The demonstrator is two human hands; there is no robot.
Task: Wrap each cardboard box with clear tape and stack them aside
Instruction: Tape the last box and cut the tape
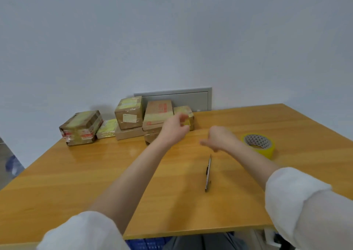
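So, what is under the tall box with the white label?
The tall box stands on a flat brown box, which lies on the table. Only the flat box's front side shows; its top is covered.

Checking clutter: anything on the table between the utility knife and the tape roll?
Head view: only the right hand and its forearm cross between utility knife and tape roll; the table underneath looks bare.

Single view, head-mounted, wide-angle. Looks forward and down over the near edge of the wooden table (76,173), facing the pale wall (172,30) behind the table's far edge. Close range: both forearms enter from the bottom corners, reaching away over the table. Straight lines bow toward the frame edges. No second view; no shared area.
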